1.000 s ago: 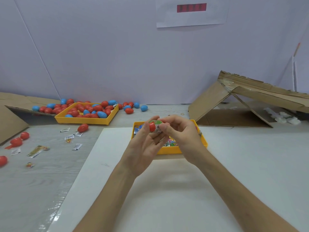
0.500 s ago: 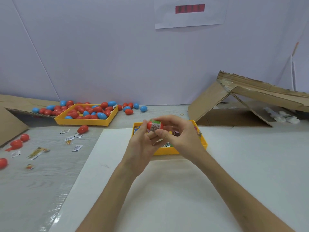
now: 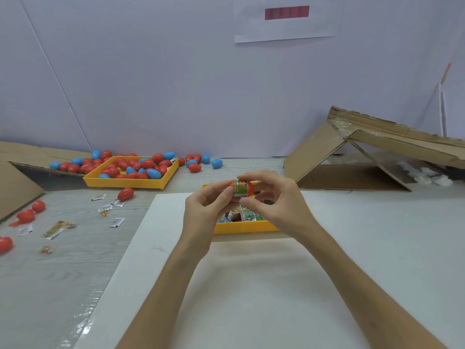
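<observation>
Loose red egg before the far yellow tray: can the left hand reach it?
Probably, once freed: the way to the loose red egg looks open, but the left hand pinches a labelled egg.

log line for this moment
left hand: pinches red plastic egg with green label wrap; right hand: pinches same egg; egg: above yellow plastic tray

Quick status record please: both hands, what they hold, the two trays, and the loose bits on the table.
Held item: red egg, green printed band round its middle
Left hand: fingertips pinch the egg's left end
Right hand: fingers and thumb pinch its right side
Position: in the air, over the near yellow tray
Near tray contents: printed packets
Far yellow tray: red and blue eggs, more spilled around it
Table, left: loose red egg, small packets
Right: opened cardboard box
</observation>
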Demonstrator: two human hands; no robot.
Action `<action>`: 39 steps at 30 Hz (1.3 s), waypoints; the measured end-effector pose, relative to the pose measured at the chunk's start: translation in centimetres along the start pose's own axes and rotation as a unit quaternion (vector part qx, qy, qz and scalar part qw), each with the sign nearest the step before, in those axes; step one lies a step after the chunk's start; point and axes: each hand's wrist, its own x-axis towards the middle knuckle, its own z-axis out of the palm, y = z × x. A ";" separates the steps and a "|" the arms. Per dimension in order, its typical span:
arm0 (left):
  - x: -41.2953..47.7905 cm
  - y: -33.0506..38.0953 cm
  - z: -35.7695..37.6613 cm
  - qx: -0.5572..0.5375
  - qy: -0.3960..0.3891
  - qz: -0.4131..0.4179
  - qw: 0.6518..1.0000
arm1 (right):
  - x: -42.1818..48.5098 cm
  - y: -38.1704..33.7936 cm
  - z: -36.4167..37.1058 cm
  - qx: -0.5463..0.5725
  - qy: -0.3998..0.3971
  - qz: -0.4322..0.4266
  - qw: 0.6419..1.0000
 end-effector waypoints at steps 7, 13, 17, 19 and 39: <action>0.0 0.0 0.1 -0.013 -0.012 -0.012 1.000 | 0.0 -0.1 0.2 0.027 0.026 0.008 0.999; 0.1 0.0 -0.1 -0.009 -0.011 -0.014 1.000 | 0.0 0.1 0.4 0.043 0.031 0.010 0.999; 0.1 0.0 -0.1 -0.023 -0.013 -0.006 1.000 | 0.1 0.0 0.2 0.087 0.014 0.048 0.995; 0.0 0.0 -0.2 -0.021 -0.012 0.008 1.000 | 0.2 -0.1 -0.2 0.118 0.012 0.083 0.989; -0.1 -0.6 0.2 0.098 0.034 0.078 0.991 | -0.2 0.1 0.3 0.134 0.055 0.093 0.985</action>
